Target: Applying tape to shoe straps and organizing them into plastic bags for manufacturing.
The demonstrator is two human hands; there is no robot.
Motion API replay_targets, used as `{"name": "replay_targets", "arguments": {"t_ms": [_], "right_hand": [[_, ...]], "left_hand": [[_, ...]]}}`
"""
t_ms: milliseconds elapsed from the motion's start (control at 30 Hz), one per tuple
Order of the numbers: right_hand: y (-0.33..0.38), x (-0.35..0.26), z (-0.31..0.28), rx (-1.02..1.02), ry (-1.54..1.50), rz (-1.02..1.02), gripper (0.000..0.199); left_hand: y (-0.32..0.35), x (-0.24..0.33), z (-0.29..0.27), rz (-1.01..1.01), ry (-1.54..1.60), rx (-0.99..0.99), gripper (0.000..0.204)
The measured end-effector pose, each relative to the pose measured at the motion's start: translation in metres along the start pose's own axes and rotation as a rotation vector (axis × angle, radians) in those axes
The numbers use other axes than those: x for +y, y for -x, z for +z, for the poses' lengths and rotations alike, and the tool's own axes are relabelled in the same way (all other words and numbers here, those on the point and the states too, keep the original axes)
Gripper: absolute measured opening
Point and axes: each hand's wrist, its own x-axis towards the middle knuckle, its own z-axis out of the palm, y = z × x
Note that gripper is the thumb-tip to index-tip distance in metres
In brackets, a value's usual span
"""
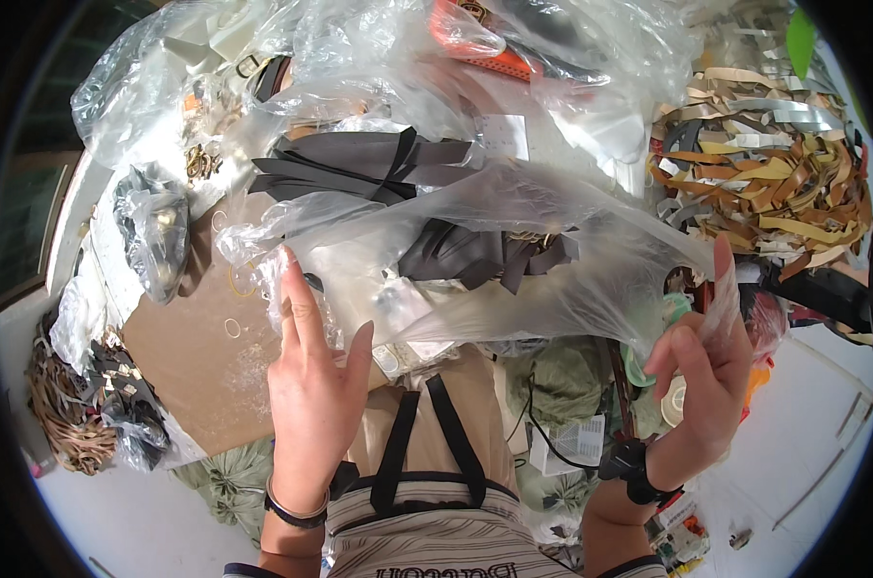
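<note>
Both hands grip a clear plastic bag [514,260] holding dark straps [475,252]: left hand [311,385], right hand [701,376].

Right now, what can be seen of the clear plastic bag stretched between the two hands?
The clear plastic bag is thin, glossy and wrinkled, pulled wide across the middle of the view. The left hand holds its left edge with fingers spread upward; the right hand pinches its right corner, a strip of film running up along the raised forefinger. Through the film show dark brown flat straps, some with small metal fittings. It hangs over a cardboard sheet and other bagged goods; whether it rests on them cannot be told.
</note>
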Motion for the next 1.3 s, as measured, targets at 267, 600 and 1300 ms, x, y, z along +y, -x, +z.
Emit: {"name": "replay_targets", "arguments": {"t_ms": [267,600,1300], "right_hand": [[0.004,0.005,-0.025,0.158,0.14,0.058,0.042],[-0.07,-0.043,0.067,0.13,0.48,-0.436,0.044],[-0.151,0.017,0.161,-0.239,0.208,-0.223,0.017]], "left_hand": [[0.037,0.013,0.004,0.262,-0.197,-0.27,0.082],[0.016,0.011,-0.043,0.418,0.195,-0.249,0.064],[-0.066,-0.054,-0.039,-0.03,0.619,-0.151,0.008]]}}
